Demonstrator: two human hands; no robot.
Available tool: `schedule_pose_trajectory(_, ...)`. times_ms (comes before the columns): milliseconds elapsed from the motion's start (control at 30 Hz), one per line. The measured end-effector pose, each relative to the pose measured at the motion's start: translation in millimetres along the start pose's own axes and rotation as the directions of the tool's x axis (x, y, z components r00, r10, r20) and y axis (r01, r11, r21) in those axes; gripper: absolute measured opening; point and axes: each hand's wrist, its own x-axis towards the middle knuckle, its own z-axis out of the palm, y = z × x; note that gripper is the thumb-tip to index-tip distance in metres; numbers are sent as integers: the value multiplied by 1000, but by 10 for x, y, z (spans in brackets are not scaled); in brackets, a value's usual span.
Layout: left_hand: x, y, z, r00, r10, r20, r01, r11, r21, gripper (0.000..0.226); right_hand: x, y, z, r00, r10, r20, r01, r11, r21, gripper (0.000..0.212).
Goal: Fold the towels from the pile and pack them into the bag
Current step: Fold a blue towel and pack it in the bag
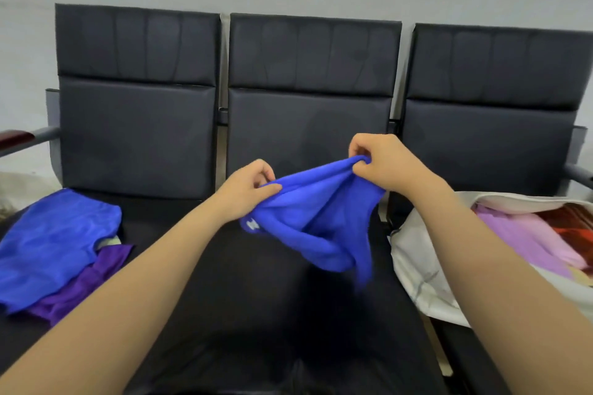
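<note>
We hold a crumpled blue towel [316, 221] above the middle seat [244, 298] — left hand [248, 186] and right hand [380, 160] each pinching its upper edge. The towel pile [54, 250] lies left; the white bag [426, 269] — right.

Blue towel [314, 221] hangs crumpled between pile [54, 247] and open bag [417, 269].

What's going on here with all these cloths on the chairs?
A person holds a blue towel up over the middle seat, pinching its top edge with the left hand and the right hand. It hangs crumpled, not yet folded. To the left lies a pile of towels, blue on purple. To the right, a whitish bag lies open with lilac and pink towels already inside.
</note>
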Motion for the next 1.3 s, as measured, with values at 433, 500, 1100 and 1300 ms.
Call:
schedule_pose_trajectory(433,-182,-9,-283,907,421,-37,-389,866,313,16,-313,607,-150,926,375,-43,-183,544,819,23)
schedule_pose_trajectory(500,-190,-19,-353,944,314,-97,-296,941,165,20,-336,654,-173,890,456,-7,-207,417,885,13)
schedule_pose_trajectory(1100,50,1124,-40,917,-377,129,380,729,-570,25,-33,-551,431,971,114,-211,-42,946,320,29)
schedule_pose_trajectory(1300,-7,1082,-60,979,-203,11,195,926,-322,20,-179,-398,396,977,-10,-211,85,934,348,24)
